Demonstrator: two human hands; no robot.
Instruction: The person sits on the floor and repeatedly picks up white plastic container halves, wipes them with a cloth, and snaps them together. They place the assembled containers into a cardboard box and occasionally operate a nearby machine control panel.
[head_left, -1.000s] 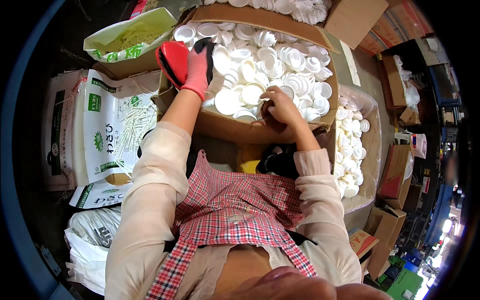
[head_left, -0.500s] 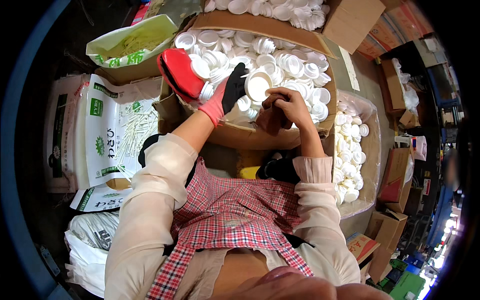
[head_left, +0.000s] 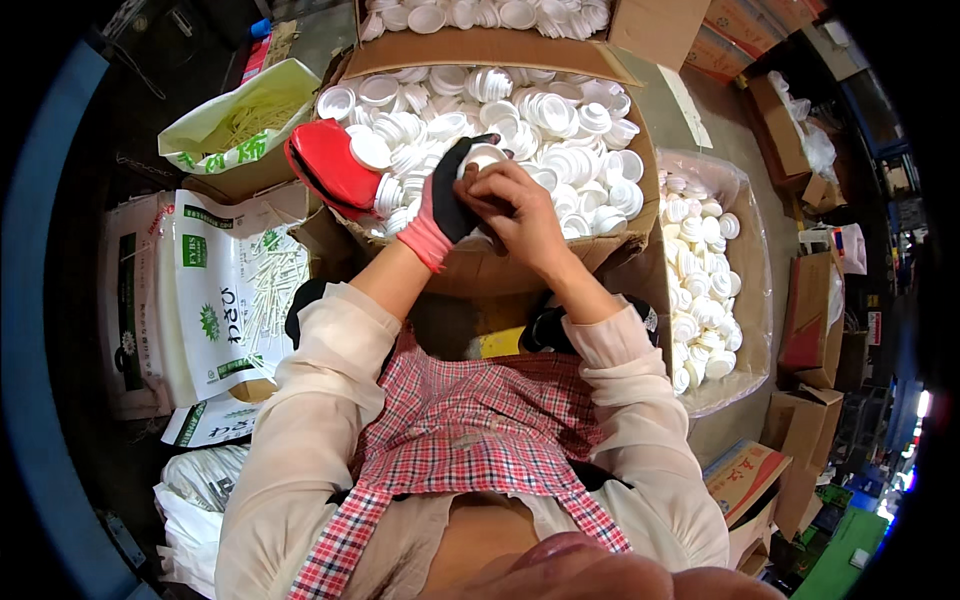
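My left hand (head_left: 447,205), in a black and pink glove, is closed round a white round plastic lid (head_left: 484,157) above a big open carton. My bare right hand (head_left: 512,207) is right against it, fingers curled at the lid's near edge. A brown cloth is bunched in that hand, mostly hidden by the fingers. Beneath both hands, the cardboard carton (head_left: 470,268) is filled with a heap of white plastic lids (head_left: 552,115). A red pouch-like thing (head_left: 340,165) with a black edge lies on the carton's left corner, beside my left wrist.
Right of the carton stands a plastic-lined box (head_left: 752,300) of off-white caps (head_left: 705,290). To the left are a white bag (head_left: 225,325) with thin white sticks on it and a green-white bag (head_left: 240,120) of pale yellow strips. Another carton (head_left: 655,30) of lids stands beyond.
My right hand has moved left and in to the lid, carrying the brown cloth with it. The lid in my left hand has shifted left, and both hands are now together.
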